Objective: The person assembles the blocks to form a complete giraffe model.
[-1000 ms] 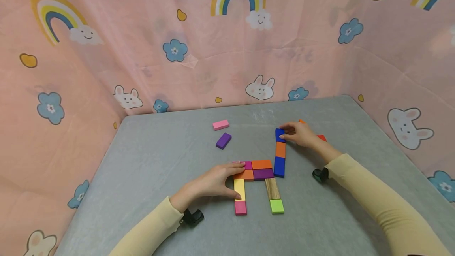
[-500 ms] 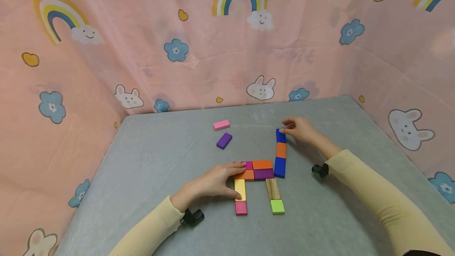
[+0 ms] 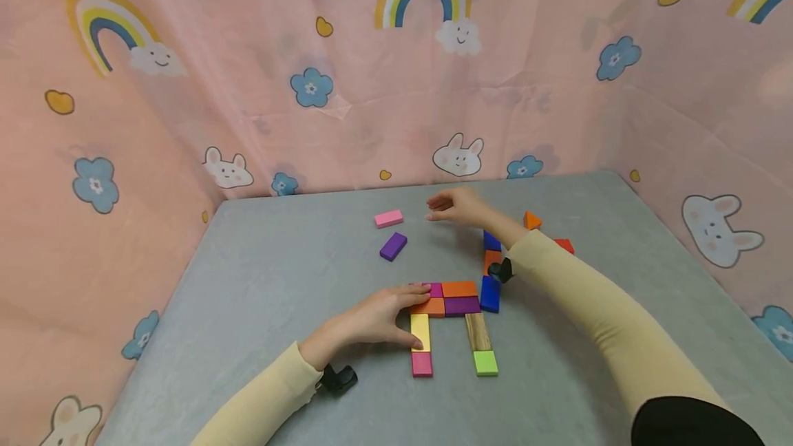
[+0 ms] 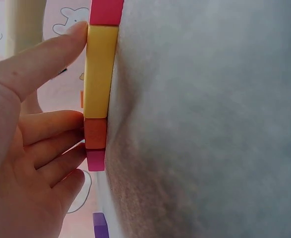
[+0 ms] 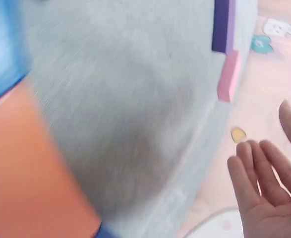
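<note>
My left hand [image 3: 378,319] rests with relaxed fingers along a flat figure of wooden blocks. Its fingertips touch the magenta block [image 3: 437,290] and orange block [image 3: 429,307]; the thumb lies at the yellow block [image 3: 420,329]. Orange and purple [image 3: 462,305] blocks continue this body, with wood-grain [image 3: 478,331] and green [image 3: 486,363] blocks below. A blue-orange-blue column, its lower blue block [image 3: 490,294] nearest me, rises at the right, partly behind my right wrist. Holding nothing, my right hand [image 3: 458,206] hovers past the column, near the loose pink block [image 3: 388,219] and purple block [image 3: 393,246].
An orange triangular block [image 3: 531,220] and a red block [image 3: 564,246] lie right of the column, the red one partly covered by my sleeve. A pink printed curtain [image 3: 347,150] stands behind and beside the grey table [image 3: 266,274].
My right hand has let go of the top blue block and moved left across the table, over toward the loose pink and purple blocks. The left hand stays in place.
</note>
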Tool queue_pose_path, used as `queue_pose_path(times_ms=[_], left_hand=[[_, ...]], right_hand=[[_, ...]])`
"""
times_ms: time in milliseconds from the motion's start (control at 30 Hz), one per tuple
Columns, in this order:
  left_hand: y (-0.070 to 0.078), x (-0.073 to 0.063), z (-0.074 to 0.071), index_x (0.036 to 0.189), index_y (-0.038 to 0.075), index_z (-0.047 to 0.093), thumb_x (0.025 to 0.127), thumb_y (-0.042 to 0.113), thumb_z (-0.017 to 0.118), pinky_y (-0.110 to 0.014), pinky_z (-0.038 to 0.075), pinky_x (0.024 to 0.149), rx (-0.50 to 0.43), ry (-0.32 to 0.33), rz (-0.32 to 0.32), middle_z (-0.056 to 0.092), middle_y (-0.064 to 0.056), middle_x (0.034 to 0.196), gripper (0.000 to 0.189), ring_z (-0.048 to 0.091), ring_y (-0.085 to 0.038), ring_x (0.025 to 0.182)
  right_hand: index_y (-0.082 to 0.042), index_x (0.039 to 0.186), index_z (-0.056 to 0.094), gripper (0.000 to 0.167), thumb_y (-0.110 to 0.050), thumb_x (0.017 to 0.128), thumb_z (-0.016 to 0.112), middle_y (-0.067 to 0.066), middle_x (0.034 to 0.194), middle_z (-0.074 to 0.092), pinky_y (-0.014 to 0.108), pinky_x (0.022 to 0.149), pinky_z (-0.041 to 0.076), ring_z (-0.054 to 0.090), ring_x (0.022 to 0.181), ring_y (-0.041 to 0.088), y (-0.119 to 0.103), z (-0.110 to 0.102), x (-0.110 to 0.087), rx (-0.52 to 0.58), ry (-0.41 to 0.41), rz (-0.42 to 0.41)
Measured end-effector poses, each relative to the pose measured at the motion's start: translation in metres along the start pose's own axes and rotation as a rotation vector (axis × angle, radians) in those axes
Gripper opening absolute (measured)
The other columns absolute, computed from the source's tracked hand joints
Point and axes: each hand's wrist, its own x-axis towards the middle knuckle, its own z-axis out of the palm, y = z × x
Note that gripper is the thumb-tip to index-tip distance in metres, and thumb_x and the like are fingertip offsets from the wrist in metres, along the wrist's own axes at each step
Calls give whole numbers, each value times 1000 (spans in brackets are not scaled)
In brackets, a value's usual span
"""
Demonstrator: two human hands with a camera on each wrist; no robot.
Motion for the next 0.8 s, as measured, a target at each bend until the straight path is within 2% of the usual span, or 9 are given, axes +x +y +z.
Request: queue_pose_path(times_ms=[200,367,500,633,800], left_hand=[[-2,1,0,144,12,42,79,47,73,-36,32,113,13,-1,11,34,4,153,80,32,-15,141],[-2,2,0,144,12,42,79,47,73,-36,31,113,11,-1,15,34,4,153,81,32,-15,141],[-3,2,0,143,11,43,78,48,73,-36,31,113,13,2,20,35,3,153,81,32,-15,141],[-3,2,-1,143,11,43,79,47,73,-37,31,113,13,-2,29,35,2,153,80,32,-16,141],[-4,1,-1,143,10,43,79,47,73,-37,31,113,9,-7,26,35,1,153,80,32,-17,141]], right_hand=[[-2,121,63,42,-26,88,69,11,116,68,39,97,49,64,108,24,-7,21,21,39,-128,-23],[-3,120,64,40,-25,87,70,10,113,69,35,92,51,65,104,21,-9,33,30,56,-208,-26],[-3,119,65,38,-23,87,70,12,113,69,30,84,54,66,100,19,-12,40,33,93,-245,-28],[-5,117,66,37,-24,86,70,11,110,70,25,74,54,65,89,15,-14,47,37,116,-272,-10],[-9,114,68,36,-29,85,72,5,101,70,20,64,47,56,78,11,-15,54,42,62,-280,-15]])
